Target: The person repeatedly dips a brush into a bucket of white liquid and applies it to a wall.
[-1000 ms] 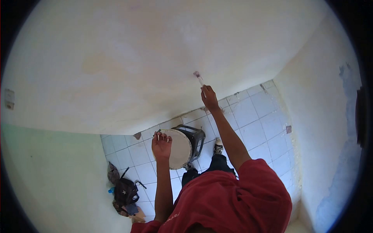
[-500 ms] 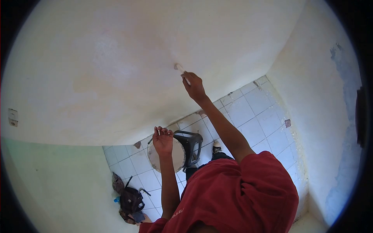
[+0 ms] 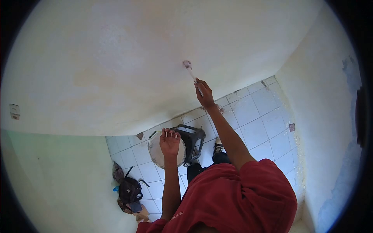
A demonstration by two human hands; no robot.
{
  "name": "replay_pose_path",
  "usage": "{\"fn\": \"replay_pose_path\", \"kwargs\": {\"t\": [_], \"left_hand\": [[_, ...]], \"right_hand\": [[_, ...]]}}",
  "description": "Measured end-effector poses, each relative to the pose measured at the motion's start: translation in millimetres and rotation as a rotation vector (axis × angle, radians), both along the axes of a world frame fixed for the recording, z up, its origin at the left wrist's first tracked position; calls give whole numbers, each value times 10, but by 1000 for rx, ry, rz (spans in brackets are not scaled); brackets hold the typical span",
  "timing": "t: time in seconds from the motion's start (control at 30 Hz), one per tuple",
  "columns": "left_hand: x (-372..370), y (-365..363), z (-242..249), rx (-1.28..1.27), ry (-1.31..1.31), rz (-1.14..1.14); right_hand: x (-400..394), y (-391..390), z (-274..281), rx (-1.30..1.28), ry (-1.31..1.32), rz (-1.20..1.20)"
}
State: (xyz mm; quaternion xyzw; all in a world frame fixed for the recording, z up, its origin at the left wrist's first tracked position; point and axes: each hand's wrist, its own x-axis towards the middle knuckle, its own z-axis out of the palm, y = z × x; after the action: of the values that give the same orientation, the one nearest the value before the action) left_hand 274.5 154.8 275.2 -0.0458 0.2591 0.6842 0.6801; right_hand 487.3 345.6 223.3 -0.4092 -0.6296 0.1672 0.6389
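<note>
My right hand [image 3: 204, 93] is closed around the pale handle of a paintbrush [image 3: 189, 67]. Its brownish head is right at the surface of the cream wall [image 3: 132, 77], up and ahead of me. My left hand [image 3: 169, 144] is held palm up, its fingers loosely curled and apart, with small white marks at the fingertips. Beneath it, partly hidden by the hand and forearm, is a round white bucket [image 3: 155, 153] with a smeared top. A dark plastic stool [image 3: 196, 138] stands just right of the bucket.
White floor tiles [image 3: 248, 112] run along the foot of the wall. A dark backpack [image 3: 130, 190] and other belongings lie at the lower left by a greenish wall [image 3: 70, 174]. Another wall [image 3: 322, 89], with a bluish patch, rises at the right. A switch plate [image 3: 14, 112] sits far left.
My right hand and the paintbrush have moved right and slightly down, and the brush is angled differently. My left hand has shifted slightly right. The whole view has turned a little.
</note>
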Motion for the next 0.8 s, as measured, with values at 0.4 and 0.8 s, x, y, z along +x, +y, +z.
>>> {"fn": "replay_pose_path", "kwargs": {"t": [0.4, 0.8], "left_hand": [[-127, -118, -52, -56, 24, 3], [-62, 42, -61, -17, 4, -18]], "right_hand": [[66, 76, -404, -280, -131, -98], [11, 150, 1828, 280, 509, 95]]}}
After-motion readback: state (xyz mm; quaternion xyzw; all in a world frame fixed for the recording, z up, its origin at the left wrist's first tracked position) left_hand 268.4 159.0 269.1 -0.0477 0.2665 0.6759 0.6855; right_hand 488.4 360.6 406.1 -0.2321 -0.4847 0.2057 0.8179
